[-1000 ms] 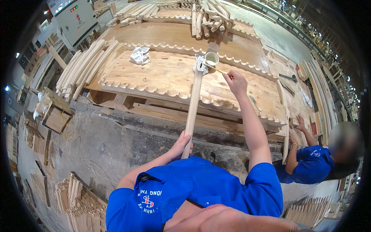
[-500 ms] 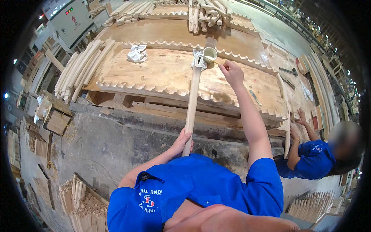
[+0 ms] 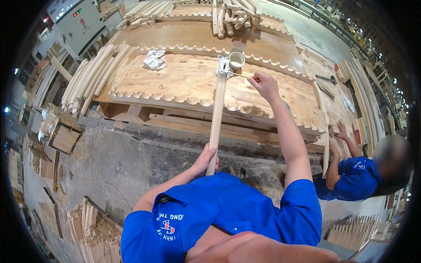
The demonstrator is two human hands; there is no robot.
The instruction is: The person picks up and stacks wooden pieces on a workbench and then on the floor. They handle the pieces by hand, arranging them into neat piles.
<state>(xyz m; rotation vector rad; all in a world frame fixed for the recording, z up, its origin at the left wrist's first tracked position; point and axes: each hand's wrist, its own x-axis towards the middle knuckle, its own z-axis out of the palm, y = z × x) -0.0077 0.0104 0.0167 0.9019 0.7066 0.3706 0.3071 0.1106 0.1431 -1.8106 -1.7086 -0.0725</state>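
Observation:
A long pale wooden rail runs from my waist up onto the workbench, and a slot shows at its far end. My left hand is wrapped round its near part. In my right hand is a thin stick, pinched near one end; its other tip meets the slotted end of the rail. What the tip is made of is too small to tell. Just beyond the rail's end stands a whitish cup, open at the top. A crumpled white cloth lies around and under the rail's end.
Scalloped wooden strips edge the wooden panel. Another white cloth lies on it at left, near stacked rails. A hammer rests at right. A co-worker in a blue shirt reaches onto the bench's right end.
The stick's tip has moved from the cup to the rail's slotted end. My right hand has shifted slightly lower; my left hand keeps its hold.

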